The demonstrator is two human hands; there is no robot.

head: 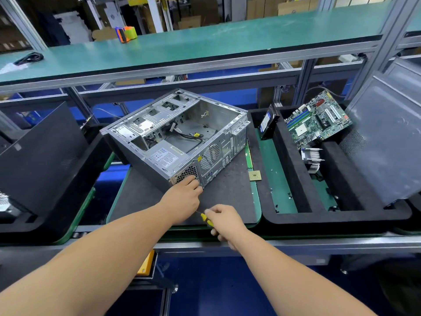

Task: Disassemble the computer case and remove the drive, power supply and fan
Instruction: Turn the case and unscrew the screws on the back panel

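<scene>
An open grey computer case (205, 115) lies on its side on a dark mat (227, 190), its rear panel turned toward me. The power supply (165, 155) sits inside at the near corner, and a fan grille (210, 156) shows on the rear panel. Loose cables (189, 136) lie on the case floor. My left hand (185, 195) touches the rear panel at the power supply's vent with its fingertips. My right hand (224, 218) grips a yellow-handled screwdriver (206, 219) just below the left hand. A removed drive (266, 123) stands in the black tray (284, 156) to the right.
The tray also holds a motherboard (316, 119), a heatsink (311, 156), several small screws (289, 197) and a leaning side panel (387, 142). A CPU chip (255, 175) lies on the mat's right edge. A black case (38, 156) stands at left. A green shelf (205, 44) runs overhead.
</scene>
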